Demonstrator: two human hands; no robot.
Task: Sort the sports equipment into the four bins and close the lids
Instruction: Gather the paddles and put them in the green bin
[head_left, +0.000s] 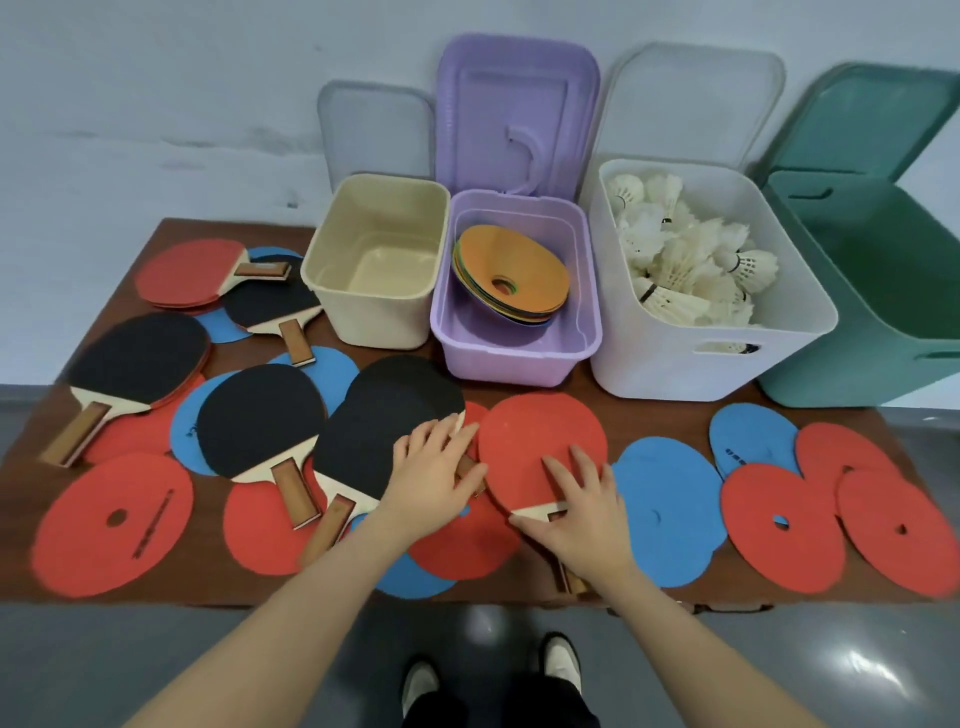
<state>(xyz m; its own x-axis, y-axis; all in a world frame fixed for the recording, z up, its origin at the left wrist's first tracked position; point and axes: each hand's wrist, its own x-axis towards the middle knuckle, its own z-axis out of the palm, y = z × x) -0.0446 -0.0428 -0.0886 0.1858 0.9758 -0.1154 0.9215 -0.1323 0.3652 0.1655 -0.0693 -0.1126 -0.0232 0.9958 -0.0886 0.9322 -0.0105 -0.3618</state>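
Observation:
Several table tennis paddles and flat red and blue discs lie across the brown table (260, 597). My right hand (582, 514) grips the neck of a red-faced paddle (540, 441) near the front edge. My left hand (434, 473) rests with curled fingers on the handle of a black-faced paddle (400, 410), beside the red one. Behind stand four open bins: an empty cream bin (374, 312), a purple bin (514, 358) with stacked flat cones, a white bin (675, 358) full of shuttlecocks (691, 260), and a green bin (857, 374).
Each bin's lid leans up against the wall behind it, like the purple lid (514, 109). More black paddles (254, 421) sit at the left, and red discs (111, 525) and blue discs (667, 509) cover the front. My shoes (561, 654) show on the grey floor below the table edge.

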